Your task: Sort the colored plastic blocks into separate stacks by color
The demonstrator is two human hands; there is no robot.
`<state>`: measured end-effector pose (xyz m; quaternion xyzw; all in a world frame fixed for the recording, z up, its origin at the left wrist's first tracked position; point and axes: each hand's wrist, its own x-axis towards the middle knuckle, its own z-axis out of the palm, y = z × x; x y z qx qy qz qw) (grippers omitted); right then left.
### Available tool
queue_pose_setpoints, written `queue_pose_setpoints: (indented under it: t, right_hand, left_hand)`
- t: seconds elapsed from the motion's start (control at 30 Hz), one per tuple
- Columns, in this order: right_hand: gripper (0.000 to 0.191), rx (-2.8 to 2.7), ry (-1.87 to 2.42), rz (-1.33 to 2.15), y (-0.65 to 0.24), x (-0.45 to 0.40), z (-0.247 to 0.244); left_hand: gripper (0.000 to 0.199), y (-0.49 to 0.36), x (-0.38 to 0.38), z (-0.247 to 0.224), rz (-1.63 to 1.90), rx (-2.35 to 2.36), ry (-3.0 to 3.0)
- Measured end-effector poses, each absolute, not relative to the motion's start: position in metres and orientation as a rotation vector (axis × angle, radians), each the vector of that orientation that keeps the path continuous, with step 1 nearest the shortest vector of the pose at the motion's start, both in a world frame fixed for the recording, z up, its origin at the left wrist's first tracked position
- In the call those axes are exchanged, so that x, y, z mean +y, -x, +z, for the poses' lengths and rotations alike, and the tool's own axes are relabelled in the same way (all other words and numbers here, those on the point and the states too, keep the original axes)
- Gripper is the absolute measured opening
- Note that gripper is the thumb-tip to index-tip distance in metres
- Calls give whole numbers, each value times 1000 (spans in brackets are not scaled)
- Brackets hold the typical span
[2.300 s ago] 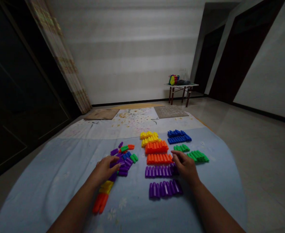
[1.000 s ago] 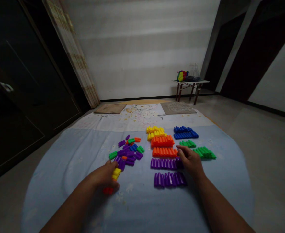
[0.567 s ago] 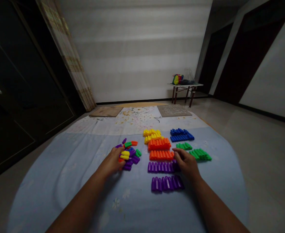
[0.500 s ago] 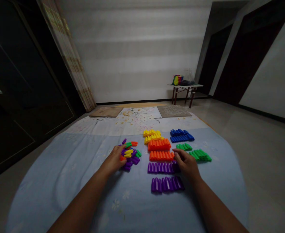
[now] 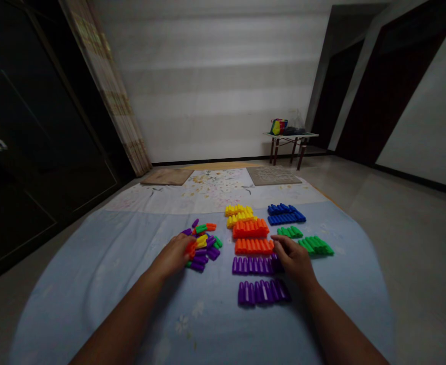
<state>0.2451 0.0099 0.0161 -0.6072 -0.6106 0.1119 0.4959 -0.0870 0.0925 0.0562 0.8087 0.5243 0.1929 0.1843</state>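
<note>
My left hand (image 5: 173, 256) is at the left side of a loose mixed pile of small bullet-shaped plastic pieces (image 5: 211, 252) in purple, yellow, green and orange. Its fingers curl round an orange piece (image 5: 191, 249); the thumb is largely hidden. My right hand (image 5: 293, 256) is closed, thumb and forefinger together, at the right end of the front orange row (image 5: 254, 247). Whatever it may hold is hidden. Below this lie two purple rows (image 5: 263, 292), the nearer one fully visible. Behind the orange rows are yellow rows (image 5: 242, 219).
Blue rows (image 5: 287, 218) and green rows (image 5: 316, 246) lie to the right. Two flat boards, one brown (image 5: 168, 177) and one greyish (image 5: 273, 175), rest at the far end of the cloth-covered table (image 5: 105, 284). A small side table (image 5: 291, 135) stands by the wall.
My left hand has drawn slightly left and back, uncovering more of the pile. My right hand stays at the end of the orange row. The view has shifted slightly.
</note>
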Motion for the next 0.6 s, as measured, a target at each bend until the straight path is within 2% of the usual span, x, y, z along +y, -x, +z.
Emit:
queue_pose_setpoints:
  t: [0.1, 0.27, 0.33, 0.5, 0.6]
  right_hand:
    - [30, -1480, 1477, 271, -246, 10, 14]
    - [29, -1469, 1456, 269, -246, 11, 14]
    - [29, -1464, 1449, 276, -245, 12, 15]
    - [28, -1461, 1445, 265, -243, 13, 17]
    - [26, -1446, 1444, 271, -243, 14, 16]
  left_hand:
    - [44, 86, 90, 60, 585, 1537, -2360]
    - [40, 85, 86, 59, 616, 1859, -2192]
    - [39, 86, 86, 56, 551, 1815, -2139]
    - [22, 92, 92, 51, 512, 1592, -2074]
    - [32, 85, 95, 60, 678, 1603, -2049]
